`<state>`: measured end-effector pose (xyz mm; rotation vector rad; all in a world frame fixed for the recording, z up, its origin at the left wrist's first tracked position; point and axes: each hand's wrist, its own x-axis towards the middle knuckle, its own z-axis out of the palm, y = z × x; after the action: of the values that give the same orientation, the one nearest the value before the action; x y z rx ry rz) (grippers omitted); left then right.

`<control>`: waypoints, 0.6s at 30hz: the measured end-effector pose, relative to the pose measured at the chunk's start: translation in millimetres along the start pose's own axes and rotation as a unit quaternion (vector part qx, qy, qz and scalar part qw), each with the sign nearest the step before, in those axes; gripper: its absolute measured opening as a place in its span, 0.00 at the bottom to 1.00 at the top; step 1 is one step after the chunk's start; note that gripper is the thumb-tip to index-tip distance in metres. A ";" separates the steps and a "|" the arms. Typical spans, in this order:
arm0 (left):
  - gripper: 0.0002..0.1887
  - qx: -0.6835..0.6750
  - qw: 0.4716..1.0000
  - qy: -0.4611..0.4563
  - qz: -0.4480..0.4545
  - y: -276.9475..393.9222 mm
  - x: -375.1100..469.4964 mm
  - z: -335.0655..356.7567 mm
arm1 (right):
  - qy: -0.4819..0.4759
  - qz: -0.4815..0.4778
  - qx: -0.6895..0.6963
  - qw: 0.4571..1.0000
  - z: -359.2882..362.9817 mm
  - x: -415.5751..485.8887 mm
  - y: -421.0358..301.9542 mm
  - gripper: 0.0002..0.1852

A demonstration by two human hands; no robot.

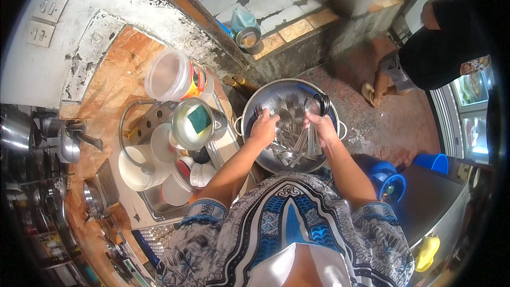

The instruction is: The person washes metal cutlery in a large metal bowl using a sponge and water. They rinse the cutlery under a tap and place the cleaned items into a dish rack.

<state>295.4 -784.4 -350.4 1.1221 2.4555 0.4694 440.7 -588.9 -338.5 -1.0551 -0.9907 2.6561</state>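
Observation:
A wide metal basin (261,158) with two loop handles lies before me, holding many loose forks and spoons (293,127). My right hand (322,125) grips a bundle of metal spoons (312,105) by their handles, bowls pointing away from me, over the basin's right side. Over the left side, my left hand (265,125) is closed around some forks (259,108), whose tines stick out past the fingers. To the left, a pot (217,125) holds a green and yellow scouring sponge (199,119) in cloudy liquid.
Left of me, a sink (157,217) holds white buckets (137,167), bowls and a flexible faucet (127,127). A clear plastic tub (169,75) stands behind the pot. A person in dark clothes (432,50) is at the upper right. Blue bins (392,185) are at the right.

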 end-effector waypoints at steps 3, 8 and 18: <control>0.09 -0.077 0.996 -0.018 0.046 -6.5 11.7 -9.3 | -0.005 -0.001 -0.012 1.000 -0.6 -0.8 -3.5 0.14; 0.06 -0.091 0.979 -0.010 0.182 44.3 42.5 -74.9 | -0.037 0.018 0.026 0.999 18.9 1.9 -9.9 0.16; 0.11 -0.178 0.969 0.169 -0.002 36.1 51.7 -79.1 | -0.051 -0.001 0.029 0.998 28.9 12.9 -4.2 0.12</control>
<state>249.2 -732.8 -276.8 0.9456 2.5067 1.1317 411.7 -596.7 -327.6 -0.9146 -0.9244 2.7427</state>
